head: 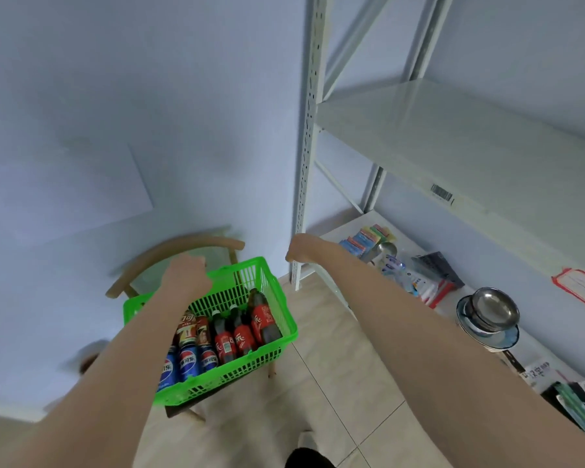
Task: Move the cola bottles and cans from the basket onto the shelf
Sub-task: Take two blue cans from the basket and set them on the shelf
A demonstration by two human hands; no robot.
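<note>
A green plastic basket [286,327] stands on a wooden chair [169,248]. Inside it lie three red-labelled cola bottles [244,337], blue cola cans [188,360] and dark red cans [187,329]. My left hand [184,276] hovers over the basket's far left rim, its back toward me and its fingers hidden. My right hand [301,248] hangs in the air right of the basket, beside the shelf's white post [305,163], wrist bent down and nothing in it. The bare middle shelf board [453,146] is up to the right.
The lower shelf board [347,231] carries coloured sponges [368,238], packets [434,271], stacked metal and ceramic bowls [490,314] and books [581,405]. A pale wall is behind the chair. Beige floor tiles [335,383] lie between the chair and the shelf.
</note>
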